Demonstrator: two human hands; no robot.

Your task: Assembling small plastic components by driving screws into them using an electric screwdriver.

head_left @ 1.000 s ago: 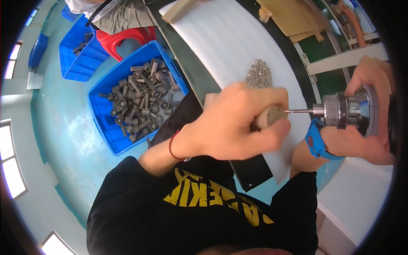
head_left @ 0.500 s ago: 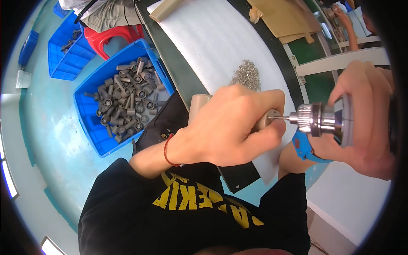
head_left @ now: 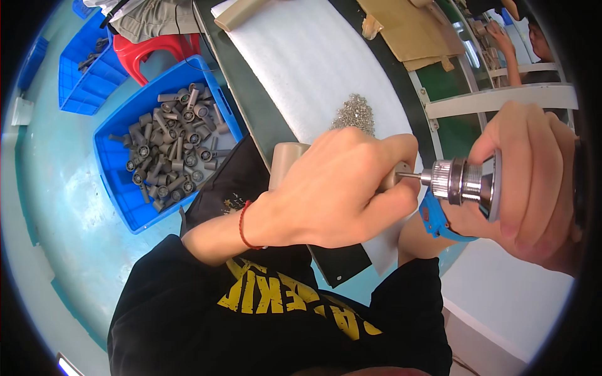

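Head view gives me a dark green worktop, its near end just below the left hand, with open room along a white foam sheet. Off the worktop's left edge stands a blue bin of taupe plastic parts. The right hand wraps an electric screwdriver past the sheet's right edge; the left hand's grip pinches a taupe tubular part near its end, the bit against that face. Small silvery screws lie heaped just beyond.
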